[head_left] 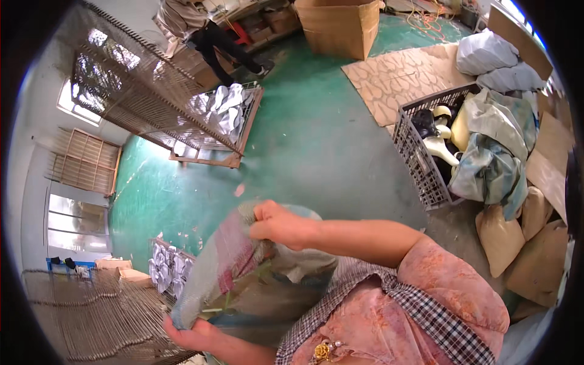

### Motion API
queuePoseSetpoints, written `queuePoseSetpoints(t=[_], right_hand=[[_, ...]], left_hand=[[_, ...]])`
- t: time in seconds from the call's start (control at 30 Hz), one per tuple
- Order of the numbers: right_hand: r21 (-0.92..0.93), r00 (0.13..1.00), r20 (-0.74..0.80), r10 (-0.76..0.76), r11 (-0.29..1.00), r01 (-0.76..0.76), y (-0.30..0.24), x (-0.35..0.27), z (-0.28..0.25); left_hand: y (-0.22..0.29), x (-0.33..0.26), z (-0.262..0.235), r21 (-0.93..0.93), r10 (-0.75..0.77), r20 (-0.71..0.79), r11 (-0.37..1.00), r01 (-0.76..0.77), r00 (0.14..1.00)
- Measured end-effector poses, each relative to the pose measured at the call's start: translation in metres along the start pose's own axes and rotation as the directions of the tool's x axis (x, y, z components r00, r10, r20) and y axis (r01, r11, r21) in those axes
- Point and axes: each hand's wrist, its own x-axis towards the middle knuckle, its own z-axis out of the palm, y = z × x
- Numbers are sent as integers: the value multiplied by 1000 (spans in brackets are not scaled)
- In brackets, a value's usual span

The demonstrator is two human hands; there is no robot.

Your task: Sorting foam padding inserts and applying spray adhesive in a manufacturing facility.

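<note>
A woven sack (213,261), whitish grey with a pink-red stripe, is stretched between my two hands in front of my body. My right hand (283,225) is closed on the rim at the far side, with that forearm reaching across from the right. Lower and to the left, my left hand (196,334) grips the near part of the rim. The sack's mouth gapes toward me. Some thin green strands show inside; the rest of its contents I cannot make out. Part of the sack is blurred.
A black plastic crate (420,170) with pale and black moulded pieces stands at right, beside crumpled bags (493,164). Tall wire racks (146,79) and a low cart (234,159) are at left. A person (210,36) stands behind them. A large cardboard box (340,27) is far ahead.
</note>
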Motion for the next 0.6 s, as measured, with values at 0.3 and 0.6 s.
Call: queuePoseSetpoints(t=[0.3,0.6], right_hand=[[-103,949,-279,-148,987,123,-196,117,-230],[-120,904,-310,-294,956,269,-368,166,-449]], left_hand=[[-155,-28,340,-8,-107,321,993,116,941],[-279,-108,621,-64,-173,504,970,236,846]])
